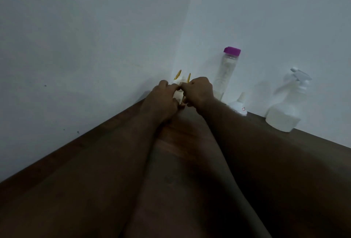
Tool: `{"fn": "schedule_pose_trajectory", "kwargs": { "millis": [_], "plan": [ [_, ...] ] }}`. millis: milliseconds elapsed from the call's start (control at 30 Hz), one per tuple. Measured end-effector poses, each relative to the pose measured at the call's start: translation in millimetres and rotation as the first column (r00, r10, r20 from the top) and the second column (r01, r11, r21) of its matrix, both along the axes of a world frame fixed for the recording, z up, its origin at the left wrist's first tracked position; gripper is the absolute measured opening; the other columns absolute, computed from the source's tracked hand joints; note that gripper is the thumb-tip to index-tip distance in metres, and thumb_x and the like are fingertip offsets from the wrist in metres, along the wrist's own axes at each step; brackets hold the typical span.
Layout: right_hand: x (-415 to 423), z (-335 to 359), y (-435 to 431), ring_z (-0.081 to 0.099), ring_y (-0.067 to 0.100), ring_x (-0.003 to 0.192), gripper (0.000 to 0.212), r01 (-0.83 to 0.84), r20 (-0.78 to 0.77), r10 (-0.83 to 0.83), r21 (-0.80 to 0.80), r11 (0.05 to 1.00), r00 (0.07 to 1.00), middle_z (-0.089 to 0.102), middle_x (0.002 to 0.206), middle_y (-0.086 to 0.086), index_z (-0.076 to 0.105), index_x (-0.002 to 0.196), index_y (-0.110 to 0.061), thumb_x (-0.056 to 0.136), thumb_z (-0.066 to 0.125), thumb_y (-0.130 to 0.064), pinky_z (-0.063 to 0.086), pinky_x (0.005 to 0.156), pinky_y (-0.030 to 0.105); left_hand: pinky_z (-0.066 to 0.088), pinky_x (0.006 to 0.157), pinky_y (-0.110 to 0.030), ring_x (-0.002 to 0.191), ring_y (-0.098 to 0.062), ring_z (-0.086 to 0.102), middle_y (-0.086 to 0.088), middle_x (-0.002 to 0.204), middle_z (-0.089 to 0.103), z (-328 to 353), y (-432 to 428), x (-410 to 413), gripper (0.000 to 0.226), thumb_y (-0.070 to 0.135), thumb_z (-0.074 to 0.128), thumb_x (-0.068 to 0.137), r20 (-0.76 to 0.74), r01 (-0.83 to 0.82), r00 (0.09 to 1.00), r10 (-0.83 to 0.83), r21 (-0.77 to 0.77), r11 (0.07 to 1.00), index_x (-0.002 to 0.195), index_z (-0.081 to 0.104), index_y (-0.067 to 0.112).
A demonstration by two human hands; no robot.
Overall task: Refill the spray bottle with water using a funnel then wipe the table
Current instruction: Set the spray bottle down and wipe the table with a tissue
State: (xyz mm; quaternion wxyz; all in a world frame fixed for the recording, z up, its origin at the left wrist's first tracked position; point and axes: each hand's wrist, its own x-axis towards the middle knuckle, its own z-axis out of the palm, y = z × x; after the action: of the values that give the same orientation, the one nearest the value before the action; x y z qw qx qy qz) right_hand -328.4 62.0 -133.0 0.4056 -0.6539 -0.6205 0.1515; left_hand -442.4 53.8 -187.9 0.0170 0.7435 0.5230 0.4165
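Both my hands reach into the far corner of the dark wooden table (pixel 182 142). My left hand (pixel 163 95) and my right hand (pixel 199 91) are side by side, fingers closed on a white cloth with yellow edges (pixel 179 80), which they mostly hide. A white spray bottle (pixel 286 108) with its trigger head on stands against the right wall. A tall clear bottle with a purple cap (pixel 226 70) stands just right of my right hand. A small white cone, seemingly the funnel (pixel 239 104), sits spout-up beside my right forearm.
Pale walls meet at the corner behind the cloth and border the table on the left and right. My two forearms stretch across the middle of the table. The view is dim and slightly blurred.
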Motion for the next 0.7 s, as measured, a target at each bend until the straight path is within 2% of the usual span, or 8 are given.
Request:
{"fn": "schedule_pose_trajectory", "kwargs": {
  "millis": [133,267,367,467,600,700],
  "plan": [
    [-5.6,-2.0,4.8,0.070,0.037,0.095,0.039,0.014,0.030,-0.015,0.025,1.000,0.999,0.071,0.101,0.020,0.067,0.105,0.004,0.085,0.067,-0.029,0.057,0.086,0.046,0.046,0.088,-0.037,0.111,-0.031,0.053,-0.015,0.131,0.048,-0.7,8.3,-2.3,0.047,0.022,0.054,0.091,0.001,0.008,1.000,-0.008,-0.012,1.000,0.136,0.049,0.014],
    [-8.2,-2.3,8.4,0.069,0.036,0.097,0.028,0.027,0.068,-0.030,0.048,0.998,0.997,0.070,0.104,0.020,0.067,0.105,0.004,0.090,0.059,-0.018,0.056,0.089,0.045,0.047,0.092,-0.041,0.111,-0.031,0.053,-0.016,0.129,0.050,-1.6,8.9,-2.5,0.046,0.022,0.054,0.091,-0.007,0.042,0.999,-0.042,-0.009,0.999,0.136,0.050,0.010],
    [-6.7,-2.5,9.3,0.068,0.037,0.100,0.028,0.035,0.057,-0.038,0.042,0.998,0.998,0.069,0.108,0.022,0.066,0.107,0.005,0.094,0.052,-0.015,0.055,0.091,0.046,0.046,0.096,-0.043,0.115,-0.032,0.051,-0.017,0.131,0.048,-2.1,8.4,-2.3,0.051,0.025,0.056,0.091,-0.014,0.058,0.998,-0.059,-0.034,0.998,0.140,0.048,0.013],
    [-2.2,-0.5,6.2,0.068,0.038,0.098,0.027,0.016,0.020,-0.017,0.042,0.999,1.000,0.069,0.104,0.023,0.066,0.104,0.006,0.089,0.052,-0.011,0.057,0.088,0.048,0.041,0.099,-0.043,0.122,-0.034,0.046,-0.018,0.137,0.042,-3.8,10.4,-3.0,0.057,0.027,0.057,0.091,-0.064,0.025,0.998,-0.029,-0.070,0.997,0.145,0.042,0.018],
    [7.7,4.1,0.8,0.068,0.045,0.087,0.027,-0.008,-0.035,0.011,0.084,0.996,0.999,0.068,0.090,0.031,0.063,0.088,0.014,0.080,0.047,-0.006,0.057,0.078,0.056,0.042,0.100,-0.046,0.123,-0.035,0.045,-0.018,0.139,0.041,-4.2,11.7,-2.5,0.058,0.026,0.053,0.092,-0.122,-0.017,0.993,0.005,-0.097,0.995,0.146,0.036,0.016],
    [11.6,7.7,-7.2,0.070,0.044,0.080,0.028,-0.033,-0.068,0.040,0.096,0.995,0.997,0.069,0.081,0.029,0.062,0.083,0.015,0.076,0.046,-0.007,0.058,0.072,0.058,0.041,0.101,-0.049,0.124,-0.035,0.044,-0.018,0.141,0.039,-4.2,10.0,-2.2,0.058,0.026,0.050,0.093,-0.180,-0.048,0.983,0.027,-0.112,0.993,0.147,0.033,0.014]
  ]
}}
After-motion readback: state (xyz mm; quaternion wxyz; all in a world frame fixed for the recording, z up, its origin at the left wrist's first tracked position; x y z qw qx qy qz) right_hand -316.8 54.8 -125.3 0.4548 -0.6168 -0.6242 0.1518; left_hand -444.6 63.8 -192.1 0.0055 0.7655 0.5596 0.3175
